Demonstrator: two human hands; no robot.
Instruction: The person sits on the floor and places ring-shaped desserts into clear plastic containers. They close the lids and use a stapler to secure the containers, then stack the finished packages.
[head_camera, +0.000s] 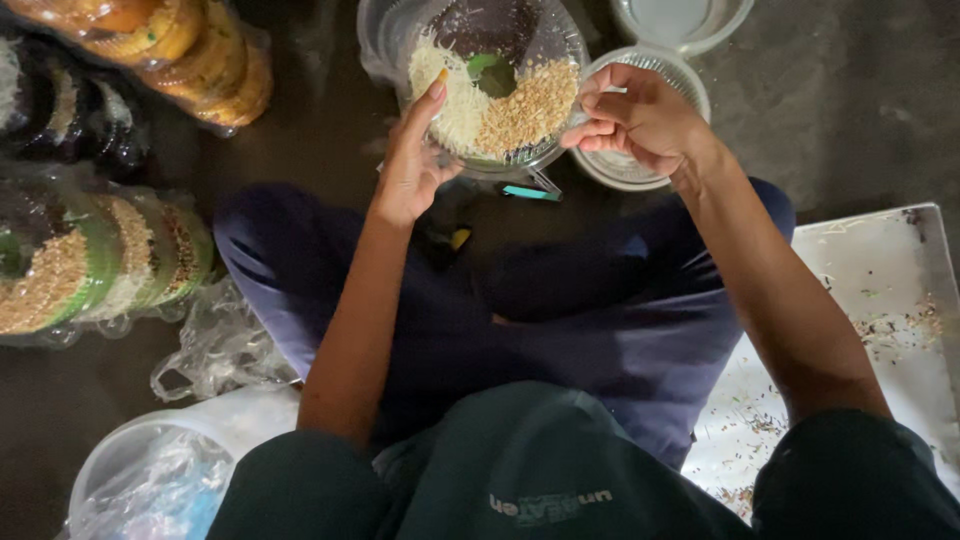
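The round clear plastic container (490, 90), held above the lap over the dark floor (850, 100), already holds white, tan and dark fillings and a green leaf; left hand (412, 160) grips its near rim; right hand (640, 115) pinches its right edge; stacked empty clear tubs (675, 30) seemingly await filling.

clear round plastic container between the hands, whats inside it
Inside the clear round plastic container lie white shreds, golden-brown crumbs, dark sprinkles and a green leaf-shaped piece in the middle. The left hand and right hand hold its rim. The toppings cover whatever lies beneath.
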